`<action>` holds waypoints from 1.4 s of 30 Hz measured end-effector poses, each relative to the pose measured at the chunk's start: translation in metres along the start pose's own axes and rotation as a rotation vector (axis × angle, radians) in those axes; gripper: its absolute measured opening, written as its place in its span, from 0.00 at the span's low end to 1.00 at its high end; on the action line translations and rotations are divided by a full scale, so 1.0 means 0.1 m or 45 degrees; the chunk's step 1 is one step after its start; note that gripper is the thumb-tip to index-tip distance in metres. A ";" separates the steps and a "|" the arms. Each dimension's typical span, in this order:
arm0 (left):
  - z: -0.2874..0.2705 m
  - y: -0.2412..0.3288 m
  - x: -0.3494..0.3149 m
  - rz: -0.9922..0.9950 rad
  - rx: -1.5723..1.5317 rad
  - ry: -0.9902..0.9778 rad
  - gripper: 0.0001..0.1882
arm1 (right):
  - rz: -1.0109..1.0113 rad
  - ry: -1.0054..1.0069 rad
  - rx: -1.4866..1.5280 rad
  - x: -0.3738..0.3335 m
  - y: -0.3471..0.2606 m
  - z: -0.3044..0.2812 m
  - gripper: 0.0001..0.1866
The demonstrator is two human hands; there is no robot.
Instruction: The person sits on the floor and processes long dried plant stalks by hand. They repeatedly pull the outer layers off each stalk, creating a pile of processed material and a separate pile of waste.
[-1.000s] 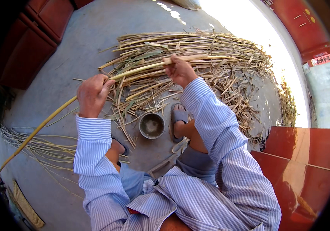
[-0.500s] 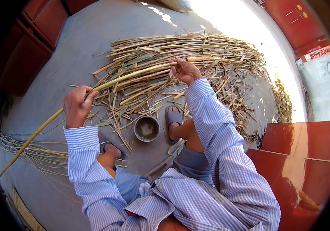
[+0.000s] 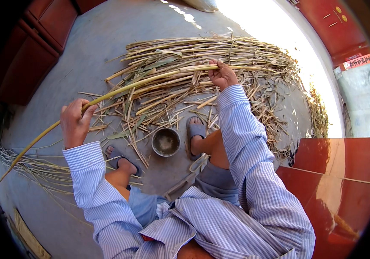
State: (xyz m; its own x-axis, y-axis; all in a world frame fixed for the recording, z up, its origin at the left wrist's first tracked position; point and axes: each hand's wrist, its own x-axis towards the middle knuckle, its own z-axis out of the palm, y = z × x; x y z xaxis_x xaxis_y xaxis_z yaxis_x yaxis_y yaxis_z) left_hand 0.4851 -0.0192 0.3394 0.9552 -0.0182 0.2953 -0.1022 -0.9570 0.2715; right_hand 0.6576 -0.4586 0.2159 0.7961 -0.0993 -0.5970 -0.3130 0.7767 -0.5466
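A long yellow-green reed stalk point(image 3: 137, 84) stretches between my two hands, rising toward the right. My left hand point(image 3: 75, 123) is wrapped round it at the left, thumb on the near side. Beyond that hand the stalk curves down toward the lower left rim. My right hand point(image 3: 223, 77) pinches the stalk farther along, above the heap. Just left of those fingers a paler, thicker section shows, apparently leaf sheath. Behind the stalk lies a wide heap of dry reed stalks point(image 3: 180, 49) with loose leaves.
Between my sandalled feet stands a metal bowl point(image 3: 166, 142) with murky contents. Thin rods point(image 3: 42, 170) lie fanned out at the left. A glossy red panel point(image 3: 323, 190) stands at the right, dark red furniture point(image 3: 34, 56) at the upper left. Plant scraps point(image 3: 264, 108) cover the floor right of centre.
My hands have moved farther apart, the left one leftward and the right one rightward along the stalk. The pale section that was right of my right hand is now left of it.
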 end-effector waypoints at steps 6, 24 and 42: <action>0.51 0.59 0.27 0.441 0.008 0.351 0.11 | 0.148 -0.445 -0.326 -0.71 0.73 0.67 0.10; 0.70 0.22 0.14 -0.316 -0.847 -0.131 0.12 | -0.153 -0.451 -0.502 -0.49 0.33 0.53 0.13; 0.84 0.42 0.30 0.365 -0.158 0.059 0.13 | -0.112 -0.616 -0.350 -1.02 0.77 0.86 0.11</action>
State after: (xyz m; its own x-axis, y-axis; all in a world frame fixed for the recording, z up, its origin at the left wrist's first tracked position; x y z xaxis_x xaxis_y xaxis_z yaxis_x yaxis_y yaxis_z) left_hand 0.5332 -0.0841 0.2828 0.8692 -0.2662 0.4166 -0.4013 -0.8721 0.2800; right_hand 0.5968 -0.3355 0.2856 0.9519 0.1903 -0.2403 -0.3065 0.5815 -0.7536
